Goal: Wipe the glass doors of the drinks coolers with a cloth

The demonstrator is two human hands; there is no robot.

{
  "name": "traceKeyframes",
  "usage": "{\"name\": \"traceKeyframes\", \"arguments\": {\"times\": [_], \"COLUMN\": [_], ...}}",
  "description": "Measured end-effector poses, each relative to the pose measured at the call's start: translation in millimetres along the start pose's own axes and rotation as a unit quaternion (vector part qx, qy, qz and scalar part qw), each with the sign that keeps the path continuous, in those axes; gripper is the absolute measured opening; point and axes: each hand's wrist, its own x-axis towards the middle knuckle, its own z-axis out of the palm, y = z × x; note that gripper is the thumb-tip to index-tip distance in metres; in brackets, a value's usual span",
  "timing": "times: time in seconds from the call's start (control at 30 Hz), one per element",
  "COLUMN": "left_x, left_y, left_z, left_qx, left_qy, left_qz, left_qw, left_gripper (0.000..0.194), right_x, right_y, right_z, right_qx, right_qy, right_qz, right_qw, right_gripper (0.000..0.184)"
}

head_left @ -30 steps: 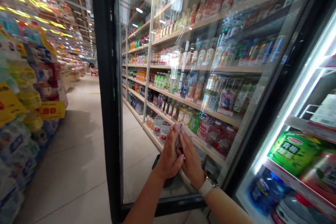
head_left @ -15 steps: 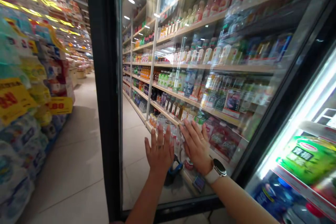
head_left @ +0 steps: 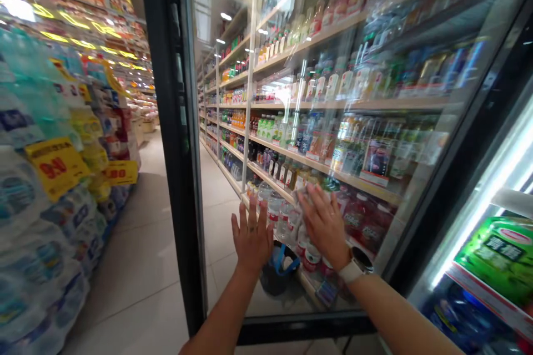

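Observation:
My left hand (head_left: 252, 236) lies flat on the glass door (head_left: 375, 66) of a fridge, fingers spread and holding nothing. My right hand (head_left: 327, 224), with a white watch on its wrist, presses a pale crumpled cloth (head_left: 298, 195) against the same pane, just to the right of the left hand. The cloth shows only at my fingertips; the palm hides the rest. The door stands swung open, and drink shelves show through it.
The door's black frame (head_left: 175, 150) stands upright at my left. Seen through the glass, a dark bucket with a blue handle (head_left: 275, 274) sits on the floor. Stacked water packs with a yellow price tag (head_left: 56, 166) line the aisle's left. The lit fridge interior with a green packet (head_left: 497, 252) is at right.
My hands were together around the cloth; they have spread apart. The left hand now lies flat and the right hand has slid up and to the right with the cloth.

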Motion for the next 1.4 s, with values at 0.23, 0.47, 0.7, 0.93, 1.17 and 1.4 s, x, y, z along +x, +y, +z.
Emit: {"name": "traceKeyframes", "arguments": {"times": [0.23,0.47,0.7,0.93,1.17,1.4], "left_x": [1.2,0.5,1.7,4.9,23.9,28.1], "left_y": [-1.0,-1.6,0.7,45.2,128.6,136.5], "left_z": [0.5,-0.9,-3.5,-12.1,7.3,13.8], "left_qx": [0.018,0.021,0.047,0.049,0.006,0.015], "left_qy": [0.000,0.000,-0.019,-0.068,-0.095,-0.077], "left_qz": [0.005,0.009,0.015,0.047,0.141,0.149], "left_qw": [1.000,1.000,0.999,0.995,0.985,0.986], "left_gripper": [0.066,0.068,0.070,0.069,0.062,0.067], "right_x": [-22.1,-112.7,-84.1,-68.0,-91.0,-113.1], "right_y": [9.5,-7.7,40.6,44.1,19.6,84.0], "right_z": [4.7,19.6,7.3,0.5,-0.4,-20.5], "right_qx": [0.049,0.077,0.087,0.098,0.058,0.052], "right_qy": [0.076,0.005,0.150,0.201,0.096,0.120], "right_qz": [0.062,-0.042,0.134,0.206,0.188,0.335], "right_qw": [0.994,0.996,0.976,0.953,0.976,0.933], "right_gripper": [0.056,0.052,0.057,0.054,0.068,0.061]}}
